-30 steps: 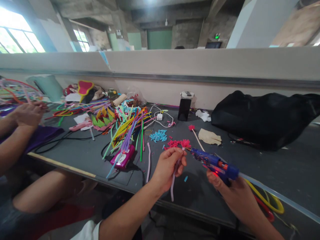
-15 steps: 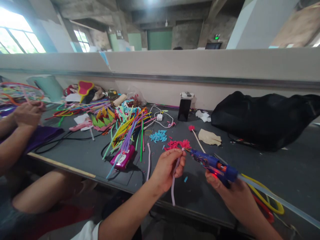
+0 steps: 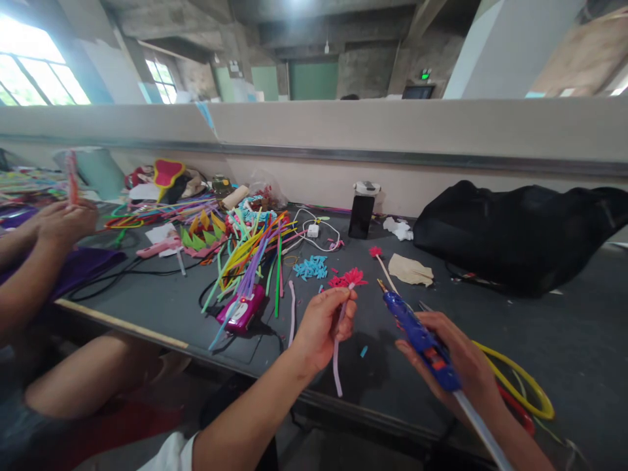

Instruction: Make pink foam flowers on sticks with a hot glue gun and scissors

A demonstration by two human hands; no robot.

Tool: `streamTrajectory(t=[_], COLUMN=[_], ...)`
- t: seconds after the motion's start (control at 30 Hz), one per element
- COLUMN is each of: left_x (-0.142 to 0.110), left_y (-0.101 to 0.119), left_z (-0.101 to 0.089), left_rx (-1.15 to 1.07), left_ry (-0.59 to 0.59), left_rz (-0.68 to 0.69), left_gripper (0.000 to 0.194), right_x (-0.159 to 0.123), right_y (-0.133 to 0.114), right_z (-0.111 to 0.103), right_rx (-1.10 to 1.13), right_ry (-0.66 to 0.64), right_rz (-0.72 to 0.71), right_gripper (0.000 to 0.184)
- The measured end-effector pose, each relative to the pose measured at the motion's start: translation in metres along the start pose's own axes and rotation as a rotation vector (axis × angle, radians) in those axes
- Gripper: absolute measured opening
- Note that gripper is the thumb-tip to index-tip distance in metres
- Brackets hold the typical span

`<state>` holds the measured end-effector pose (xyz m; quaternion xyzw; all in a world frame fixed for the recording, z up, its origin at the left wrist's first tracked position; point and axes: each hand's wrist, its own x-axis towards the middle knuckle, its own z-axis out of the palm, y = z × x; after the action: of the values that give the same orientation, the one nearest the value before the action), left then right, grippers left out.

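Between the thumb and fingers of my left hand [image 3: 328,326] is a pale lilac pipe cleaner [image 3: 336,369], its tail hanging down over the table. A pink flower head [image 3: 356,277] tops that stem, just above the fingertips. My right hand [image 3: 454,356] grips a blue glue gun [image 3: 417,337], whose metal tip points up and left, apart from the flower. A clear glue stick [image 3: 483,428] sticks out of its back end. Behind the flower lie loose pink pieces [image 3: 337,281] and a heap of blue pieces [image 3: 311,267].
A finished-looking pink flower [image 3: 375,251] lies near a beige cloth [image 3: 411,269]. Left are bundled pipe cleaners [image 3: 255,252] and a magenta box [image 3: 243,311]. A black bag [image 3: 510,239] and a dark bottle [image 3: 362,212] stand behind. A co-worker's hands [image 3: 69,222] work at far left.
My right hand has drawn the glue gun away from the flower, rightward, and turned it steeper. My left hand shifted slightly left. The co-worker's hands moved, holding an orange-pink strand upright.
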<state>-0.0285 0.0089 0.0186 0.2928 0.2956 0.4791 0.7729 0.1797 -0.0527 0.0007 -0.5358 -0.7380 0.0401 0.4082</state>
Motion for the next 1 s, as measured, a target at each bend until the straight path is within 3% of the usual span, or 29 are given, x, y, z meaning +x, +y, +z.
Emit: streamTrajectory(t=[0.1,0.3,0.5,0.57,0.7,0.83,1.0], left_x=[0.003,0.006,0.006,0.006,0.007,0.009,0.009], left_y=[0.009,0.022,0.022,0.023,0.025,0.022,0.019], left_z=[-0.004,-0.013,-0.014,-0.013,-0.013,-0.017,-0.022], left_rx=[0.014,0.003,0.011,0.009,0.009,0.009,0.006], left_ry=[0.056,0.129,0.136,0.137,0.152,0.152,0.134], left_rz=[0.091,0.158,0.142,0.143,0.144,0.156,0.163], left_gripper=[0.018,0.018,0.021,0.021,0.02,0.02,0.021], right_x=[0.002,0.003,0.004,0.009,0.035,0.071,0.091], right_y=[0.019,0.029,0.041,0.043,0.03,0.006,-0.009], right_z=[0.009,0.021,0.007,-0.001,0.0,0.031,0.074], right_rx=[-0.169,-0.262,-0.122,-0.076,0.013,-0.064,-0.162], right_ry=[-0.159,-0.387,-0.576,-0.597,-0.514,-0.463,-0.475], right_rz=[0.022,0.305,0.243,0.215,0.248,0.041,-0.074], right_gripper=[0.022,0.022,0.032,0.038,0.025,0.024,0.033])
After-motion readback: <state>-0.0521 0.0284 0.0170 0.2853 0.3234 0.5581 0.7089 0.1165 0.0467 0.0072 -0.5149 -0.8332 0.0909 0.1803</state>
